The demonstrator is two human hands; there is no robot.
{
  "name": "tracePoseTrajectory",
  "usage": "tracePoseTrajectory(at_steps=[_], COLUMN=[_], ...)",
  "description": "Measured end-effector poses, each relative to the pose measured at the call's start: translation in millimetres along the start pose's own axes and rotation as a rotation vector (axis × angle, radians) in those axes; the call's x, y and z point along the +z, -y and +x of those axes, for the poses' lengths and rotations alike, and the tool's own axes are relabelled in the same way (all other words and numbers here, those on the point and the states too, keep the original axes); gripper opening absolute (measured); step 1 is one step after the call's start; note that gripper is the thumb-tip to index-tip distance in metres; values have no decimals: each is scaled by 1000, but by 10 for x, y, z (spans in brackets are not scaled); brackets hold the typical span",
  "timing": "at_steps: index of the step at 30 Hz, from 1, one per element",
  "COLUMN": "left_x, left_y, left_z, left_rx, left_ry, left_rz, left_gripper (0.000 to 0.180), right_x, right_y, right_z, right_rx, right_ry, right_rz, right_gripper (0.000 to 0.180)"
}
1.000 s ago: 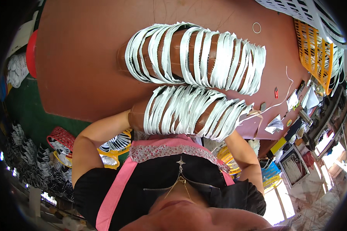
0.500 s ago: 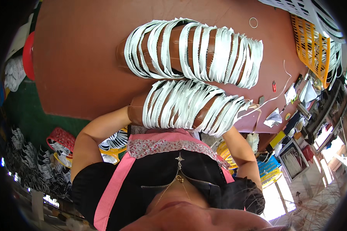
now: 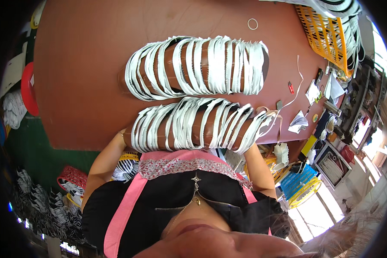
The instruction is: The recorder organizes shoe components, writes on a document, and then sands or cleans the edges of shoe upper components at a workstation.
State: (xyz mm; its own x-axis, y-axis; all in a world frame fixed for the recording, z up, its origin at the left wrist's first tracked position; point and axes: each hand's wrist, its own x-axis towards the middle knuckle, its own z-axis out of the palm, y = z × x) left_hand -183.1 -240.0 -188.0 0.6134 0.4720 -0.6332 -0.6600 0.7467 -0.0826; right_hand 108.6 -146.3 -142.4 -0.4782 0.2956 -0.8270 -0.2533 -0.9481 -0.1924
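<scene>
Two brown, leather-like tapered rolls lie side by side, each ringed with white fabric strips with frayed edges. The far roll (image 3: pixel 170 60) rests on the table (image 3: pixel 86 77). Against the table's front edge, close to my apron, is the near roll (image 3: pixel 198 129). My left hand (image 3: pixel 123 134) is at the near roll's left end; its fingers are hidden by the roll. At the other end, my right wrist (image 3: pixel 251 147) passes under the strips, and that hand is out of sight behind them. How either hand is closed does not show.
Red snips (image 3: pixel 290 87), a pale ring (image 3: pixel 253 24) and a thin cord (image 3: pixel 299 73) lie on the table. An orange basket (image 3: pixel 324 38) with white strips is at the far right. A red round object (image 3: pixel 29 88) juts at the left edge.
The near roll has shifted left along with my hands, and its strips look more spread out. The head view has also shifted, so the far roll and table items appear displaced.
</scene>
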Motion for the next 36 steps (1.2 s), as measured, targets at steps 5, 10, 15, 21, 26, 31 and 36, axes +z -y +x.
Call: tracePoseTrajectory(at_steps=[5,10,15,21,26,31,36], left_x=[-133,-531,-549,471,-181,2166,2729], left_y=[-96,-446,-158,-27,-277,-60,1496], left_z=[-136,-243,-536,-705,-1277,-1124,539], left_rx=[67,93,148,252,853,1326,915], left_ry=[-9,2,42,-99,-546,-549,-654], left_rz=[-1,0,-30,-66,192,685,2106], left_gripper=[51,52,52,54,35,64,98], right_x=[47,117,37,-145,-147,-444,-647], right_y=[239,311,573,570,273,110,-24], right_z=[-55,-156,-408,-625,-792,-1011,-1239], right_rx=[-33,-84,-126,-168,-118,-142,-141], right_ry=[33,27,14,-9,73,89,165], right_rz=[-50,-82,-163,-189,-183,-176,-190], right_gripper=[42,41,41,41,40,40,39])
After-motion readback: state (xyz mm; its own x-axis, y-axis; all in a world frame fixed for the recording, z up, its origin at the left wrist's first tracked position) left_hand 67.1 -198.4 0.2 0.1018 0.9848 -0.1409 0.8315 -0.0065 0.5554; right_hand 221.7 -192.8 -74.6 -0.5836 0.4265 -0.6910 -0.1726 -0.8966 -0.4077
